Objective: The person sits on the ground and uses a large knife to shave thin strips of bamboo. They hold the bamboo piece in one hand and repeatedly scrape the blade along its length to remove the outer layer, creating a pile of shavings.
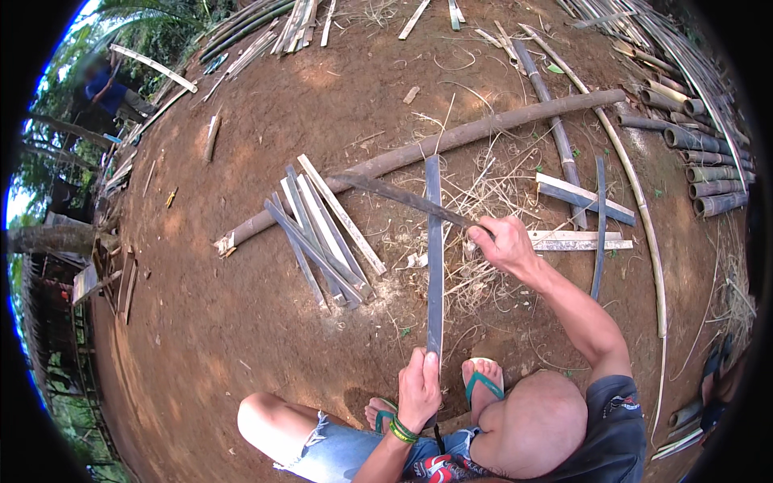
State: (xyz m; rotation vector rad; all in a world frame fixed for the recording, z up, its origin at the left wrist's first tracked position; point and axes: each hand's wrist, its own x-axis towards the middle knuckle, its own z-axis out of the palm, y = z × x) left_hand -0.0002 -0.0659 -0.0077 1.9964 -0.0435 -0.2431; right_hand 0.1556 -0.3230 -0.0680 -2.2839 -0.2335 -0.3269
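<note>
My left hand (419, 390) grips the bamboo strip (435, 258) upright; my right hand (503, 244) holds the long knife (403, 196) against it. A pile of split strips (322, 233) lies left, with a bamboo pole (451, 138) behind.

A bamboo strip (434, 258) stands lengthwise before the seated person, its near end in the left hand (419, 388), just beside the sandalled feet (481, 378). The right hand (504, 243) sits to the strip's right, and its blade (403, 196) crosses the strip, pointing left. Left of the strip lies a heap of split slats (322, 233) on the ground (fanned, overlapping). Behind both runs a long pole (451, 141); stacked bamboo culms (708, 161) lie far right.
</note>
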